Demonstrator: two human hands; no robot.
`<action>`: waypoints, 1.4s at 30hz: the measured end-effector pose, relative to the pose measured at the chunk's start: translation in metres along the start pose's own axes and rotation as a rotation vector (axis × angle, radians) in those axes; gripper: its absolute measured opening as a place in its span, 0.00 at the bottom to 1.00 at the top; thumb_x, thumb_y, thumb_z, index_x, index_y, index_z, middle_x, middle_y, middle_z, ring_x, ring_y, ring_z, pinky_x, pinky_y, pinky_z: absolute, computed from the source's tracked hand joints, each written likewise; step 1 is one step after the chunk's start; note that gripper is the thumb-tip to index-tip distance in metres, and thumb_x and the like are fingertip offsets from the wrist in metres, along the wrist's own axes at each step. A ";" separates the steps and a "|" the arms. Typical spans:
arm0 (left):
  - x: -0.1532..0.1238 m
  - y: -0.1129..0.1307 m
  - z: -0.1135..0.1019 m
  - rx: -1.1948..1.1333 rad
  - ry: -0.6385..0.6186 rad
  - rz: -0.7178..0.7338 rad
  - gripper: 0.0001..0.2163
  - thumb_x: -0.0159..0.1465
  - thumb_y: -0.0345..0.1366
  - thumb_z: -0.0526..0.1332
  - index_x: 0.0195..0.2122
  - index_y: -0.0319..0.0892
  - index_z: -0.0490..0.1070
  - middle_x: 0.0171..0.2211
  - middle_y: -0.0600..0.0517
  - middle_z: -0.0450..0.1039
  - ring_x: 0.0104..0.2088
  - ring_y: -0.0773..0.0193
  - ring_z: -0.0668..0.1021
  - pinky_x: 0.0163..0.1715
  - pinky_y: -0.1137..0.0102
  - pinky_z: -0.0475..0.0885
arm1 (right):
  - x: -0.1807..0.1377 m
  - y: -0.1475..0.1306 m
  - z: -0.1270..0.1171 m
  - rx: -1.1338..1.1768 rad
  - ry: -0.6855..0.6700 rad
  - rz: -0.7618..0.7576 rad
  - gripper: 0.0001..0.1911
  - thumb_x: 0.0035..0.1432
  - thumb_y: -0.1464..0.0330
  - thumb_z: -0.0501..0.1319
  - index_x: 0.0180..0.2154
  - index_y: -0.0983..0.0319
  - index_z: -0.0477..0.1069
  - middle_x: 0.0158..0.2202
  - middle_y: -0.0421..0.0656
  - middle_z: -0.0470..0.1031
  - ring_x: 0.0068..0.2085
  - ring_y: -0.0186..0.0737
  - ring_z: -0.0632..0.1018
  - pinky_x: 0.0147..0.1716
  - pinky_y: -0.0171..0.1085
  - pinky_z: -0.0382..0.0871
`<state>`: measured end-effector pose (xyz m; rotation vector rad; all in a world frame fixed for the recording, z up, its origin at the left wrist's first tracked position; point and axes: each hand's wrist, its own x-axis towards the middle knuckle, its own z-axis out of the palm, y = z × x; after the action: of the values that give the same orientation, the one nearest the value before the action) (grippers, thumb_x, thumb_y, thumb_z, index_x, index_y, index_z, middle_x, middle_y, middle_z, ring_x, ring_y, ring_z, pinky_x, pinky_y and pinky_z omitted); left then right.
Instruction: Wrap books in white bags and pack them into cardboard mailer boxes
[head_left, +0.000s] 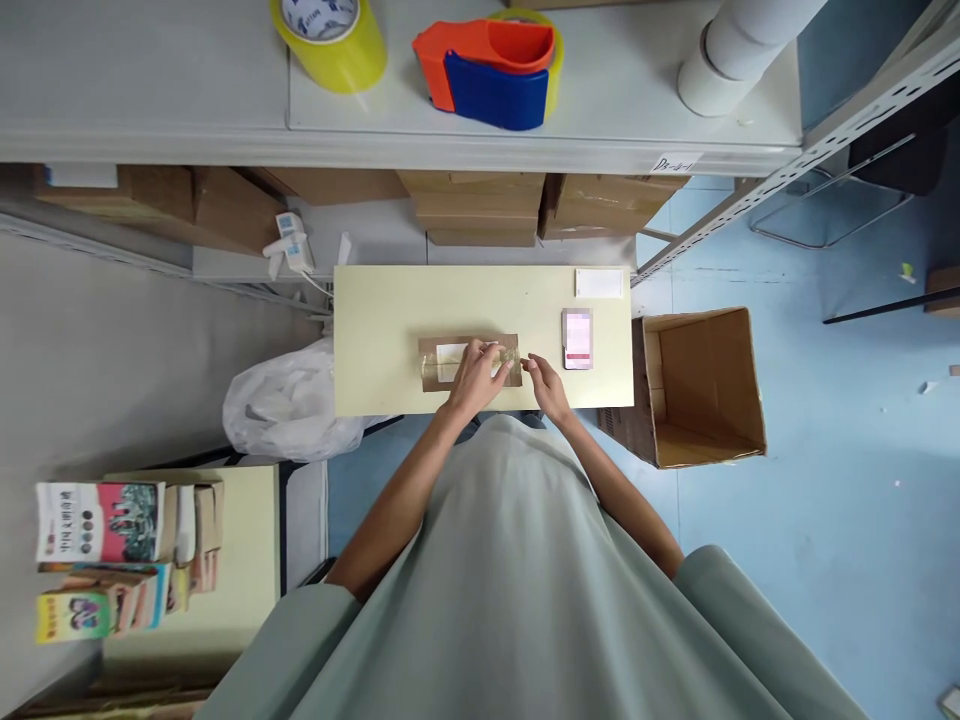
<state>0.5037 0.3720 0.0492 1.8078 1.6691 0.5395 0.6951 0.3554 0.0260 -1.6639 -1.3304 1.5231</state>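
A small flat brown cardboard parcel (431, 368) with a white label (448, 362) and shiny clear tape lies on a pale yellow table (382, 310). My left hand (475, 374) rests on top of the parcel, thumb and fingers apart over its taped right half. Just off the parcel's right end, my right hand (547, 388) has thumb and forefinger pinched together; what lies between them is too small to make out. Right of that hand lies a phone (577, 338) with a lit screen, and a white card-like slip (599, 283) is behind it.
An open cardboard box (709, 390) stands right of the table. White plastic bags (289, 405) hang at its left. On the shelf above are a yellow tape roll (341, 50) and an orange-blue tape dispenser (491, 75). Books (101, 525) are stacked at lower left.
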 end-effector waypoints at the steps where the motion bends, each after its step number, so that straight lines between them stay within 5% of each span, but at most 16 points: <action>1: 0.000 -0.001 0.001 0.004 0.006 -0.004 0.12 0.74 0.41 0.64 0.55 0.44 0.77 0.51 0.40 0.70 0.56 0.45 0.77 0.62 0.51 0.75 | 0.000 0.000 -0.002 -0.003 -0.012 0.007 0.42 0.76 0.38 0.45 0.69 0.62 0.69 0.65 0.54 0.80 0.66 0.47 0.80 0.67 0.46 0.71; 13: 0.007 -0.002 -0.003 0.026 0.007 -0.042 0.04 0.72 0.31 0.61 0.44 0.46 0.74 0.47 0.44 0.79 0.53 0.47 0.80 0.58 0.53 0.75 | 0.012 -0.001 -0.017 -0.043 -0.128 -0.024 0.25 0.80 0.53 0.54 0.68 0.59 0.68 0.63 0.52 0.82 0.65 0.47 0.81 0.60 0.44 0.77; 20: 0.011 0.000 0.000 -0.041 0.066 -0.158 0.16 0.72 0.31 0.58 0.59 0.45 0.75 0.46 0.46 0.82 0.50 0.51 0.82 0.57 0.57 0.77 | 0.025 -0.004 -0.017 -0.219 -0.137 -0.072 0.23 0.77 0.58 0.59 0.67 0.60 0.66 0.60 0.52 0.83 0.59 0.46 0.85 0.58 0.43 0.78; 31: 0.012 -0.010 -0.006 -0.051 -0.030 -0.187 0.21 0.69 0.30 0.57 0.63 0.43 0.69 0.42 0.46 0.80 0.49 0.52 0.81 0.56 0.57 0.77 | 0.027 -0.020 0.010 -0.765 -0.093 -0.143 0.23 0.82 0.62 0.47 0.68 0.66 0.66 0.62 0.58 0.75 0.53 0.53 0.84 0.55 0.45 0.76; 36: 0.015 -0.012 -0.015 -0.105 -0.063 -0.228 0.20 0.70 0.34 0.58 0.62 0.41 0.67 0.41 0.48 0.81 0.45 0.55 0.83 0.50 0.61 0.78 | 0.025 -0.025 0.013 -0.772 -0.101 -0.127 0.24 0.83 0.62 0.45 0.70 0.65 0.64 0.63 0.57 0.73 0.52 0.51 0.85 0.51 0.42 0.77; 42: 0.018 -0.009 -0.022 -0.134 -0.089 -0.234 0.31 0.67 0.36 0.65 0.71 0.41 0.60 0.42 0.49 0.83 0.44 0.56 0.84 0.49 0.63 0.78 | 0.023 -0.031 0.016 -0.772 -0.090 -0.086 0.23 0.84 0.63 0.44 0.70 0.64 0.63 0.64 0.57 0.72 0.54 0.50 0.84 0.49 0.41 0.77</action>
<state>0.4849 0.3938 0.0572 1.4952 1.7118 0.4499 0.6681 0.3842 0.0390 -1.9338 -2.1918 1.0958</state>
